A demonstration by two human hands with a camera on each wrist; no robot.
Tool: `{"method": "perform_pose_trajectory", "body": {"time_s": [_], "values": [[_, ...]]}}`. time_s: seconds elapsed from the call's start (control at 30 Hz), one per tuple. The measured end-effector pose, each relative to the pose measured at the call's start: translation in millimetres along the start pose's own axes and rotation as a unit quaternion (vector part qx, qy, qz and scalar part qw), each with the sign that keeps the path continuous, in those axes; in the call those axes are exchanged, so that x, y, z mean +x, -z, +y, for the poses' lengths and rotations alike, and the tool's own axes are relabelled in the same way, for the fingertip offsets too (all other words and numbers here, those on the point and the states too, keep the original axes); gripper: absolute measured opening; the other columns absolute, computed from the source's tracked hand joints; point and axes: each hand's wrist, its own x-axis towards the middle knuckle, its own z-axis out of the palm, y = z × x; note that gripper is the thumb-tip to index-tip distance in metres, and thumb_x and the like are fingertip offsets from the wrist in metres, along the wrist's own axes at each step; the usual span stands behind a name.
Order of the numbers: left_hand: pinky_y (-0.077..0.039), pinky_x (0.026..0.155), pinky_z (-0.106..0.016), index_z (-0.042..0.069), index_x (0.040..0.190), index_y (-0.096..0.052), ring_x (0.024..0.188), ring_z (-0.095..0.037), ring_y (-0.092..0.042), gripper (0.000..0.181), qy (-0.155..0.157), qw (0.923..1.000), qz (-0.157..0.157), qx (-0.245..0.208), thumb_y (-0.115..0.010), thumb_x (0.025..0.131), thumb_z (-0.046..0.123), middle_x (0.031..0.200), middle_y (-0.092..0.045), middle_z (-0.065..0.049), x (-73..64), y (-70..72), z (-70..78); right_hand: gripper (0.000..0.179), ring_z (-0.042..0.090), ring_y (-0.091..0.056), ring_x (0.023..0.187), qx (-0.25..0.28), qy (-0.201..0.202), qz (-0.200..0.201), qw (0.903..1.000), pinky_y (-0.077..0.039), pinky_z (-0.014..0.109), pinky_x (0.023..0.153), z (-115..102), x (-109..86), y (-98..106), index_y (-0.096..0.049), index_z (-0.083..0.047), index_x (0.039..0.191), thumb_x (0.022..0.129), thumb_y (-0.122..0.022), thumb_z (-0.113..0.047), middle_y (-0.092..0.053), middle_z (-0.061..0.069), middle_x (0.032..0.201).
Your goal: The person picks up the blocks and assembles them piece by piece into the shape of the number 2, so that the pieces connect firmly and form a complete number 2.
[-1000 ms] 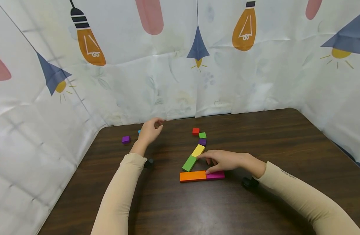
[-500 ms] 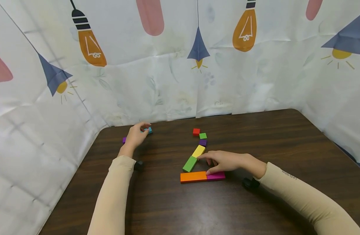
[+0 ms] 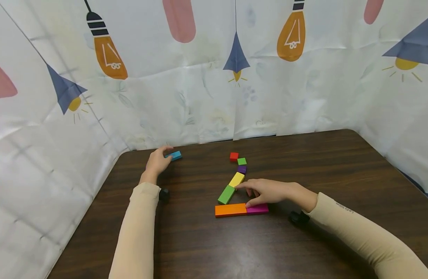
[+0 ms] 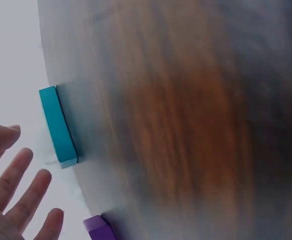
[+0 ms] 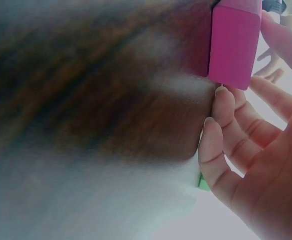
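At the back left of the table my left hand (image 3: 156,163) reaches to the near end of a blue block (image 3: 176,155). The left wrist view shows its fingers spread and apart from that block (image 4: 59,125); a purple block (image 4: 100,230) lies nearby, covered by the hand in the head view. My right hand (image 3: 271,190) rests its thumb at the joint of an orange block (image 3: 229,210) and a magenta block (image 3: 259,209), laid end to end. Its index finger touches or nearly touches the yellow block (image 3: 237,179), which meets a green block (image 3: 226,195) in a slanted line.
Beyond the yellow block, a dark purple cube (image 3: 242,169), a small green cube (image 3: 242,161) and a red cube (image 3: 233,156) continue the row. A patterned curtain (image 3: 214,97) hangs along the back edge of the dark wooden table (image 3: 207,248).
My left hand has moved left and down from above the table's back edge to the blue block, uncovering that block's right part and hiding the purple one. My right hand has stayed put.
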Motion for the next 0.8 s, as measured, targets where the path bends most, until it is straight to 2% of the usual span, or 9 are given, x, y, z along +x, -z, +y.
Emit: {"method": "perform_pose_trajectory", "body": {"time_s": [0.17,0.4,0.53,0.8], "values": [[-0.041,0.101,-0.063,0.006,0.149,-0.05,0.134,-0.047,-0.044,0.045,0.023,0.9992,-0.02,0.026,-0.052,0.105,0.014,0.153,-0.044,-0.023,6.7,-2.8,-1.3,0.065,0.01,-0.049,0.078,0.003,-0.003,-0.003,1.0,-0.044,0.028,0.071,1,1.2,-1,-0.05,-0.014,0.152,0.096,-0.075,-0.034,-0.053,-0.004,0.101],[-0.027,0.105,-0.073,0.007,0.148,-0.052,0.134,-0.051,-0.042,0.046,0.044,0.996,-0.039,0.067,-0.054,0.102,0.012,0.152,-0.044,-0.027,14.8,-4.2,-0.2,0.065,0.01,-0.049,0.077,-0.004,-0.004,-0.004,1.0,-0.044,0.027,0.071,1,1.5,0,-0.05,-0.014,0.152,0.096,-0.075,-0.034,-0.053,-0.004,0.099],[-0.03,0.104,-0.071,0.006,0.147,-0.052,0.134,-0.049,-0.043,0.046,0.048,0.9943,-0.044,0.084,-0.055,0.101,0.01,0.151,-0.046,-0.025,17.7,-4.9,0.1,0.065,0.01,-0.049,0.077,-0.003,-0.002,-0.006,1.0,-0.044,0.027,0.071,1,1.5,1,-0.05,-0.014,0.152,0.096,-0.075,-0.034,-0.053,-0.005,0.099],[-0.032,0.104,-0.068,0.005,0.147,-0.052,0.132,-0.047,-0.046,0.047,0.055,0.9932,-0.052,0.089,-0.055,0.1,0.005,0.15,-0.048,-0.024,18.3,-5.0,0.8,0.065,0.01,-0.049,0.077,0.0,-0.005,-0.008,1.0,-0.044,0.027,0.071,1,2.2,1,-0.05,-0.014,0.152,0.096,-0.075,-0.034,-0.053,-0.004,0.099]]}}
